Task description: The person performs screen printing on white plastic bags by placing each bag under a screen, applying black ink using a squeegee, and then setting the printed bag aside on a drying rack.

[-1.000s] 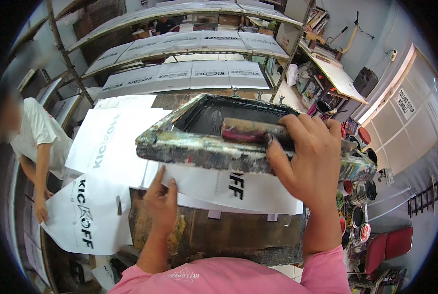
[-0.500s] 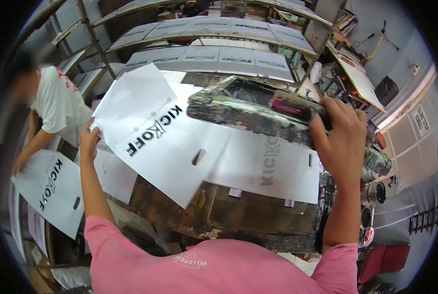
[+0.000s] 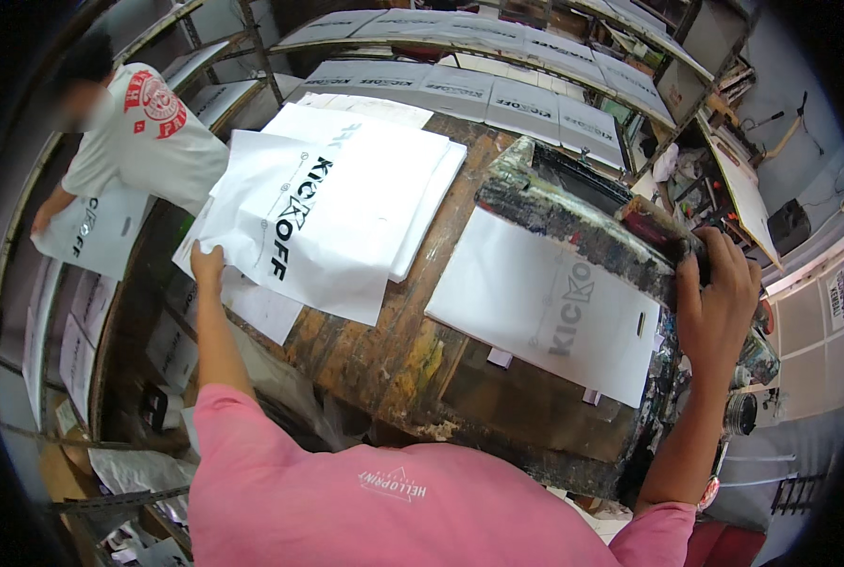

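Observation:
At the left, my left hand (image 3: 207,266) pinches the near edge of a white bag (image 3: 342,260) with bold black lettering. The bag lies slightly bent over a stack of similar white bags (image 3: 430,203). On the right, my right hand (image 3: 722,295) is wrapped round the end of a paint-crusted screen-printing frame (image 3: 547,206), tilted up. A squeegee (image 3: 651,223) with a reddish side rests in the frame, close to my fingers. Below the frame, another white bag (image 3: 498,276) with faint grey lettering and a handle slot lies flat on the work board.
The stained wooden table (image 3: 375,364) carries small paper tabs (image 3: 499,358) at the board's near edge. Racks holding printed bags (image 3: 460,90) stand behind. A co-worker (image 3: 162,132) at the left holds a printed bag (image 3: 96,231) beside another rack. Ink cans (image 3: 740,414) stand at the right.
My left hand has drawn the printed bag leftward, off the board and over the stack. My right hand still holds the frame. The co-worker's bag has moved up toward the rack.

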Available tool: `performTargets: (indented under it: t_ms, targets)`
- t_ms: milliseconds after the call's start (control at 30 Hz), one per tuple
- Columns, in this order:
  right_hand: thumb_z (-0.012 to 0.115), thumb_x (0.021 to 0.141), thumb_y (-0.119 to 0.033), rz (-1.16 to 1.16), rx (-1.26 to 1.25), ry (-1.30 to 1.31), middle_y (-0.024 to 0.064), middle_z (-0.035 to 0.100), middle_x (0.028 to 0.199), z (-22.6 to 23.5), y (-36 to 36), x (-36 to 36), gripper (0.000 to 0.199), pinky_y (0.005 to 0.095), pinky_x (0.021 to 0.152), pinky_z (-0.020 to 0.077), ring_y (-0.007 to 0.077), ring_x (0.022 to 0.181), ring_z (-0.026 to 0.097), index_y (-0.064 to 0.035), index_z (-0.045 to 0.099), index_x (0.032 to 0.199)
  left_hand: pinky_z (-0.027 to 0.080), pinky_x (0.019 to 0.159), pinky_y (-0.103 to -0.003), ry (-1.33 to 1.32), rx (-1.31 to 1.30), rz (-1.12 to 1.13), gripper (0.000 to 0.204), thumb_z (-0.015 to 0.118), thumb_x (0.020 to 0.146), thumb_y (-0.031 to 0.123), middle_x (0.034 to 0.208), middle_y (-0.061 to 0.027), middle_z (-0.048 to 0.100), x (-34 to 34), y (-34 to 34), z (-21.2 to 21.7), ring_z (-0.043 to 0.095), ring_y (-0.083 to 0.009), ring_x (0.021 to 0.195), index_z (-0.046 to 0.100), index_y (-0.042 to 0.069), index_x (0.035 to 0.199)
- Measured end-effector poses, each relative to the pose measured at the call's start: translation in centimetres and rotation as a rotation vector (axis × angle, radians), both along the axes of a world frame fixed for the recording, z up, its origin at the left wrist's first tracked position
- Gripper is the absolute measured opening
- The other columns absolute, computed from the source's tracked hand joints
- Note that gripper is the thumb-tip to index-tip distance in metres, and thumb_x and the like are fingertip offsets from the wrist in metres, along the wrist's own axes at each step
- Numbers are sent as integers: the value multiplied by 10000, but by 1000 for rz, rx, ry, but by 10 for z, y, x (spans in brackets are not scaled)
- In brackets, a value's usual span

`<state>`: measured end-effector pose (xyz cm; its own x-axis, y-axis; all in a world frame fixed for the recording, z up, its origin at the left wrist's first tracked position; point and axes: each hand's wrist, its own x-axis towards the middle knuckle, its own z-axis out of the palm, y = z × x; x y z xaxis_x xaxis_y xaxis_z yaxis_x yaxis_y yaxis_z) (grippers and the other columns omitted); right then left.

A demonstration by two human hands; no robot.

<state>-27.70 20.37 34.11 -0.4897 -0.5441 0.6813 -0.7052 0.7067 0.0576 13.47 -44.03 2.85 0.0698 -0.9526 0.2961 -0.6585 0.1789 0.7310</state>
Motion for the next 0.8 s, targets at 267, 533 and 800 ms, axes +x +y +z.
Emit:
performTargets:
  t_ms: [267,533,800]
  targets:
    - [667,833,-283,-49,-42,-158,207,647,1016,-28,9,19,544,467,906,429,399,952,588,-34,593,1311,375,1156,-460,-172,269,-759,811,752,896,422,1485,-267,482,-182,270,149,457,-303,1408,409,35,1520]
    - [689,897,-385,189,462,-583,172,642,1048,-136,47,48,384,474,873,445,361,979,614,-86,691,1137,340,1178,-509,1210,1428,-1026,1115,339,862,890,1445,-233,490,-179,466,93,480,-371,1349,309,-6,1526]
    - [771,821,-321,245,312,-673,95,641,973,-232,46,71,418,424,759,542,313,916,618,-96,685,1163,407,1123,-543,982,1465,-821,1100,291,890,875,1413,-272,505,-177,468,22,537,-413,1285,326,-39,1501]
